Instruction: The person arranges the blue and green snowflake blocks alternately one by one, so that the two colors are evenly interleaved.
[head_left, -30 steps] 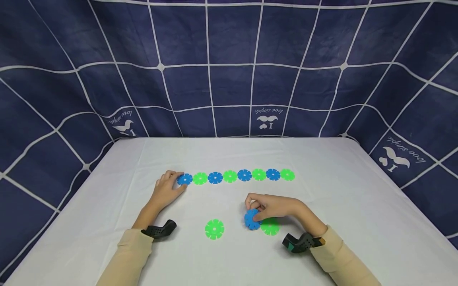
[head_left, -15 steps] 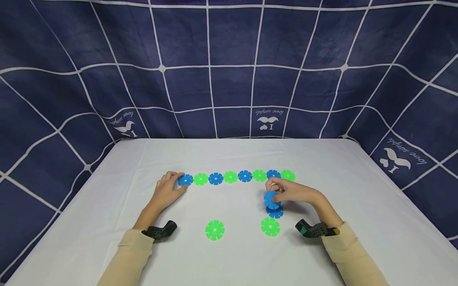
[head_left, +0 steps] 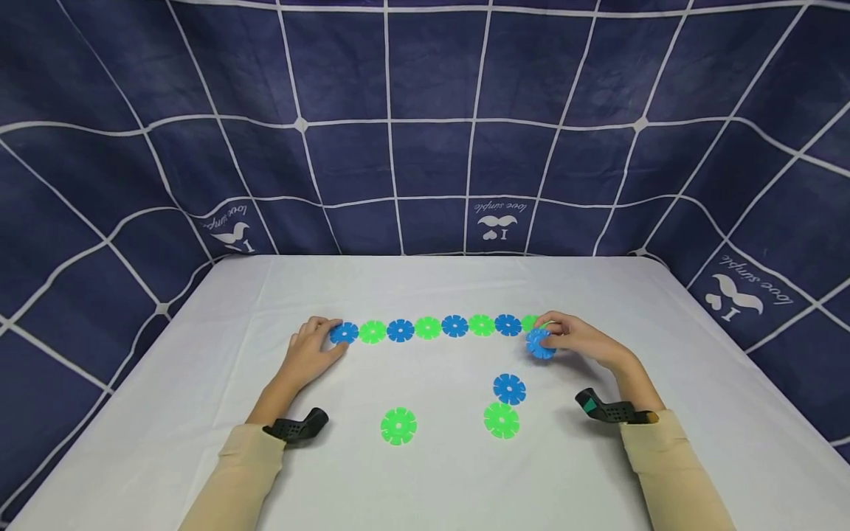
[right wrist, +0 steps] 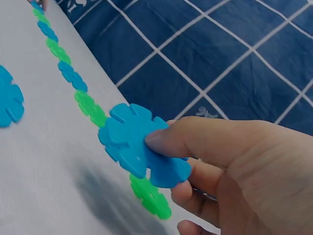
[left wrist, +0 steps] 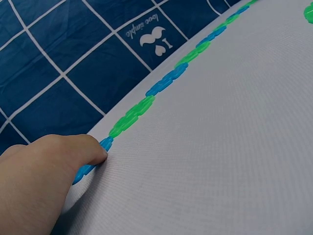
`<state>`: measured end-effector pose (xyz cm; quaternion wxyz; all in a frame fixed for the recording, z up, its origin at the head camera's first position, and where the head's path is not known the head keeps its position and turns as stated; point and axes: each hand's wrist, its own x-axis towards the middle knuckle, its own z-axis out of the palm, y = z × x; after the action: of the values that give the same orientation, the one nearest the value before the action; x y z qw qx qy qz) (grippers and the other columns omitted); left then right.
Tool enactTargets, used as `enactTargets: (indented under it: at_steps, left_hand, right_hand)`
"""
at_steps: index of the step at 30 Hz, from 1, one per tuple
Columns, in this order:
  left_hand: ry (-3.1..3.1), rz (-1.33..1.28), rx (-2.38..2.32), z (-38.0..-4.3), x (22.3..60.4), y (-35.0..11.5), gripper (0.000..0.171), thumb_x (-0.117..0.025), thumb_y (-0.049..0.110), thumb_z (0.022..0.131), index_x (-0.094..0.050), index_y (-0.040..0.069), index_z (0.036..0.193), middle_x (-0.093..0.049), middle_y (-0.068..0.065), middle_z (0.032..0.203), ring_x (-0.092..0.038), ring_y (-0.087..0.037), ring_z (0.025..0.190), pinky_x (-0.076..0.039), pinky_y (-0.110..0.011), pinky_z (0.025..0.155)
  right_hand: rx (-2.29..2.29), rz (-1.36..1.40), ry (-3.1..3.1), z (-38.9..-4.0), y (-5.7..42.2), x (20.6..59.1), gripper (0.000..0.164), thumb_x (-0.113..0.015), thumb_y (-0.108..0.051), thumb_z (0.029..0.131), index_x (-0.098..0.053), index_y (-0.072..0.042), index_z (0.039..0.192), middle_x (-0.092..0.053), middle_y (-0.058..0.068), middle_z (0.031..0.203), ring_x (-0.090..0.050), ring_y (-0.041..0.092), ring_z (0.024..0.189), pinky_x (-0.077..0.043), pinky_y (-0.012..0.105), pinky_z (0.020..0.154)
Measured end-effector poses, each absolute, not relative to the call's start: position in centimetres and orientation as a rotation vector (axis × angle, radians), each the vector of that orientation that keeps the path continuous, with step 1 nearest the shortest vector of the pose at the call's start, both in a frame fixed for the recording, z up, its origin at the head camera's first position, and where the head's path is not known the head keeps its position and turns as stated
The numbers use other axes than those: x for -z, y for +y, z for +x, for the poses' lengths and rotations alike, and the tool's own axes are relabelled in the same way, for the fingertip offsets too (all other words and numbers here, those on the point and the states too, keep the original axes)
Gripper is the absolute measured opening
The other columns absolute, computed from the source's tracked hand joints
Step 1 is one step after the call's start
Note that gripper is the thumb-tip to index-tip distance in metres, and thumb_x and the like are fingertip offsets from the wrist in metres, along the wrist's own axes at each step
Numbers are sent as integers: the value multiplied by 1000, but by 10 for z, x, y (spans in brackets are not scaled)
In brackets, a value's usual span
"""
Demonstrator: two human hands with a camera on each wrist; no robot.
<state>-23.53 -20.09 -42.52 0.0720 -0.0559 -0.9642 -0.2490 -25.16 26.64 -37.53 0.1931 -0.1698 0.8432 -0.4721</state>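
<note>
Shifted held blue disc (head_left: 541, 344) rightward and farther out since the earlier frame, from above the loose blue disc (head_left: 509, 389) to near the right-end green disc (right wrist: 149, 197) of the row (head_left: 428, 328). Pinched it aloft in right hand (head_left: 579, 339), between thumb and curled fingers. Kept left hand (head_left: 308, 352) in place, thumb and finger curved at left-end blue disc (head_left: 344, 332). Noted white-covered table (head_left: 398, 487), dark-blue gridded curtain (head_left: 428, 162) behind. Saw held disc tilted, outline round, broad face toward head camera; row's long axis left to right.
</note>
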Motion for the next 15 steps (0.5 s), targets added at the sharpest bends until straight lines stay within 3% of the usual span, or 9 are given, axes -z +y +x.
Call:
enactTargets:
  at_steps: [7, 15]
  left_hand:
    - [-2902, -158, 751, -234, 424, -200, 55, -56, 33, 84, -46, 5, 130, -43, -19, 125, -39, -36, 118, -28, -50, 92]
    - [-2900, -171, 753, -235, 424, -202, 55, -57, 33, 84, -46, 5, 130, -43, -20, 125, -39, -36, 118, -28, -50, 93]
  right_hand:
    - [1409, -244, 2586, -257, 281, 385, 42, -57, -19, 87, -44, -1, 122, -53, -10, 74, -45, 6, 69, -37, 25, 64]
    - [1615, 22, 2758, -261, 289, 404, 43, -56, -21, 88, -43, -2, 124, -47, -17, 62, -35, 1, 51, -34, 20, 50]
